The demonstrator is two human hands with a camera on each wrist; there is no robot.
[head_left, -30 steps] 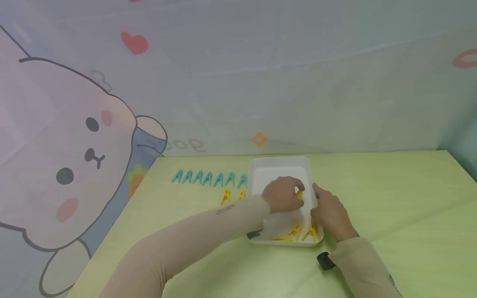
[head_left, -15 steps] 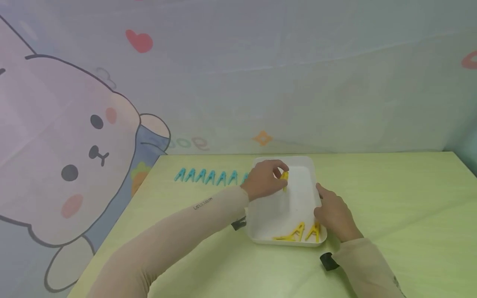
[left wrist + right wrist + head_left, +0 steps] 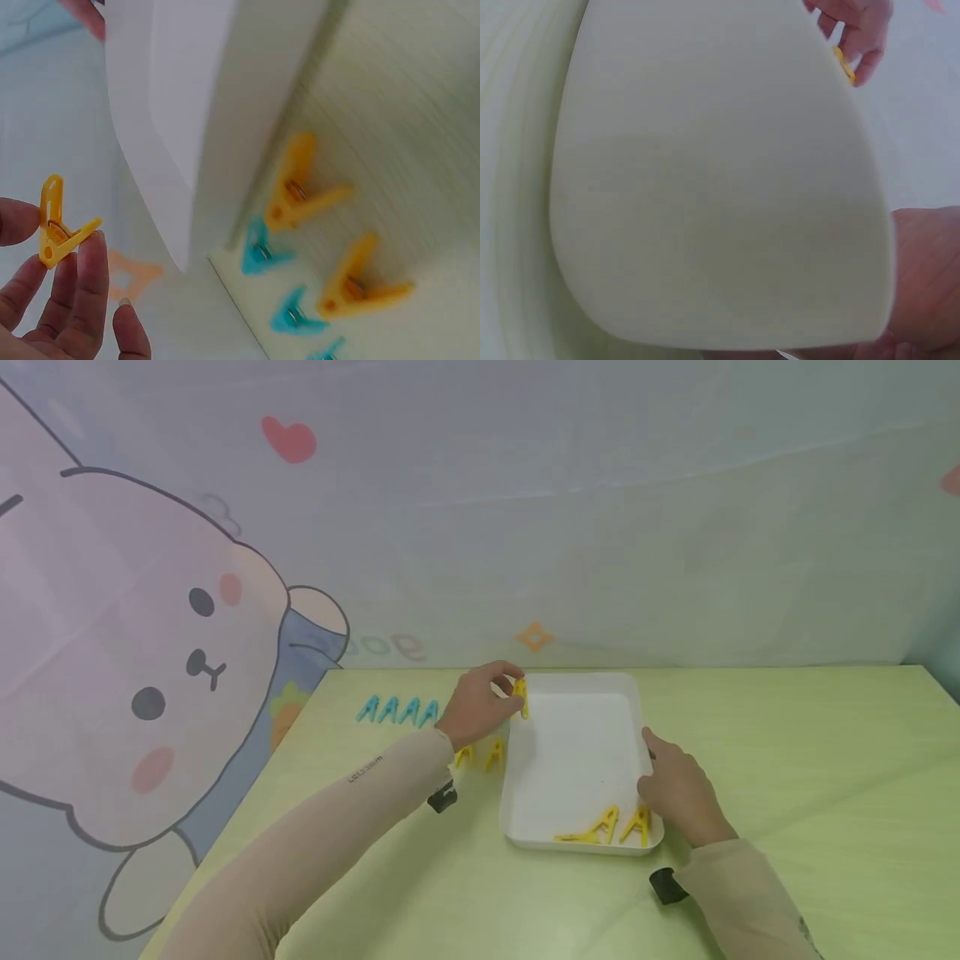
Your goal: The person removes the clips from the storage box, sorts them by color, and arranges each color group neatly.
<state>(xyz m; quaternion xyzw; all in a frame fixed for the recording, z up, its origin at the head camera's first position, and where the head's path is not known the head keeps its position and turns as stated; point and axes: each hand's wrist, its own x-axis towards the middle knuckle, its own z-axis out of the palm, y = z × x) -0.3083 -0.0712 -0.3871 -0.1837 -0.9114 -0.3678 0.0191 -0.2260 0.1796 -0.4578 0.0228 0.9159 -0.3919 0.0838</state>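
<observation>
My left hand [image 3: 480, 703] pinches a yellow clothespin [image 3: 522, 700] above the far left corner of a white tray [image 3: 573, 752]. In the left wrist view, thumb and fingertips hold this clothespin [image 3: 51, 225] in the air, its legs spread in a V. My right hand [image 3: 681, 793] grips the tray's right rim, thumb on the near side. Inside the tray, at its near end, lie a few yellow clothespins [image 3: 636, 827]. Two more yellow clothespins [image 3: 495, 755] stand on the table left of the tray, one partly behind my left wrist.
A row of teal clothespins [image 3: 389, 710] lines the table's far left; my left hand hides its right end. The light green table [image 3: 795, 760] meets a printed cloth backdrop [image 3: 600, 527] at its far edge. Black wrist cameras [image 3: 442, 797] hang below both wrists.
My left hand has lifted a yellow clothespin from inside the tray and carried it left and away from me to the tray's far left corner. My right hand keeps its grip on the rim.
</observation>
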